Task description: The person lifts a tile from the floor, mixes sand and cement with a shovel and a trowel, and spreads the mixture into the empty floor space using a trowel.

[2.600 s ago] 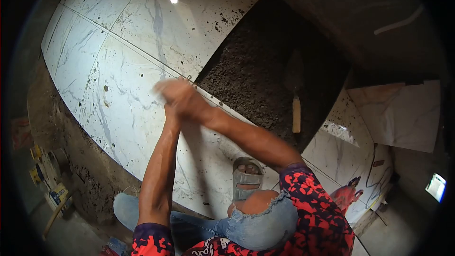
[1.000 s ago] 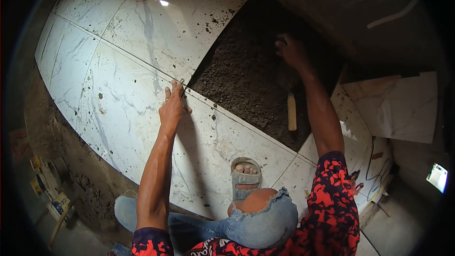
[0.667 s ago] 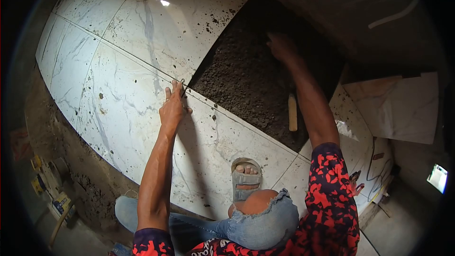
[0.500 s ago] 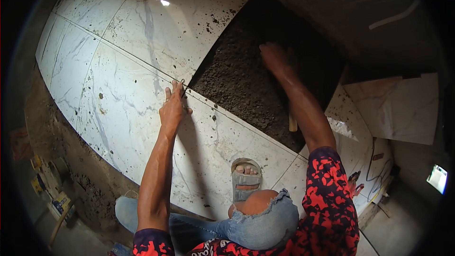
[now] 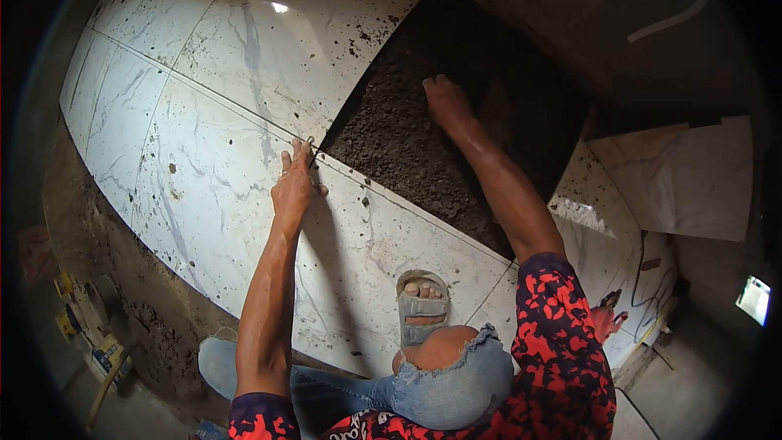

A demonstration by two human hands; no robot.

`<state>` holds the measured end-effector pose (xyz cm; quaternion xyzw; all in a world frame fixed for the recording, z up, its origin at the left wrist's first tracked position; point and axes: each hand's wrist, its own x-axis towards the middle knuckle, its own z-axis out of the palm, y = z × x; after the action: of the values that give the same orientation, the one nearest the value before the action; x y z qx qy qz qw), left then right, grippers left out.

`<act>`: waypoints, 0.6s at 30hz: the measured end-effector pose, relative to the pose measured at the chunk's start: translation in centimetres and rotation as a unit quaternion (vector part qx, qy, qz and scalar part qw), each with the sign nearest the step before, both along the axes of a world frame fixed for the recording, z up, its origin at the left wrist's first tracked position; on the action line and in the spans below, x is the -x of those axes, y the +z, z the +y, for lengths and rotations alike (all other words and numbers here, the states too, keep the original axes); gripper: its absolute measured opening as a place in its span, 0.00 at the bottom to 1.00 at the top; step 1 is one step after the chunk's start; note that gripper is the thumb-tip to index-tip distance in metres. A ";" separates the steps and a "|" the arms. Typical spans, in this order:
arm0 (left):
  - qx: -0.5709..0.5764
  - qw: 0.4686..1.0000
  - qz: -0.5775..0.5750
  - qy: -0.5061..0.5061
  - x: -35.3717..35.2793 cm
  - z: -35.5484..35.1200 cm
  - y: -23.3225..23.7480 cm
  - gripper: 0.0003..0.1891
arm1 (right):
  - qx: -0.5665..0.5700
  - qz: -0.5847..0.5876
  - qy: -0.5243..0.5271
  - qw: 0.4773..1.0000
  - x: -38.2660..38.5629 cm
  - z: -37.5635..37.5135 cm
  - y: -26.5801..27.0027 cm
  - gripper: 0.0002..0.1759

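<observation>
Dark soil (image 5: 399, 143) lies beneath the right hand (image 5: 446, 104), apparently sweeping, now nearer the upper tile (image 5: 314, 57), grip unclear; left hand (image 5: 293, 189) apart, fingers spread.

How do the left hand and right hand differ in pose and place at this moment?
The left hand is on the white tile, by the corner of the dirt; the right hand is out over the dirt, contact unclear.
The left hand's fingers are spread; the right hand's look curled.
The left hand is in brighter light; the right hand is in dimmer light.
Both are bare and reach forward.
</observation>
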<state>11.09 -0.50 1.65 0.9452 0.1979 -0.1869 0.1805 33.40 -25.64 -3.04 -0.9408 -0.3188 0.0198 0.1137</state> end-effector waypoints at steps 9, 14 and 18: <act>0.012 1.000 0.021 0.013 -0.2 -0.1 0.3 0.53 | -0.188 0.136 -0.115 0.966 2.5 -4.0 4.7 0.13; -0.004 1.000 0.010 0.001 0.0 -0.1 0.0 0.53 | -0.254 0.275 -0.227 0.899 3.0 -4.8 6.5 0.13; 0.001 1.000 0.021 0.012 -0.2 -0.3 0.5 0.53 | -0.507 0.310 -0.236 0.769 6.5 0.6 4.7 0.13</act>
<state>11.31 -0.75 2.13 0.9384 0.2129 -0.2049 0.1791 26.94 -25.06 1.64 -0.7347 0.0018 0.1183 0.6680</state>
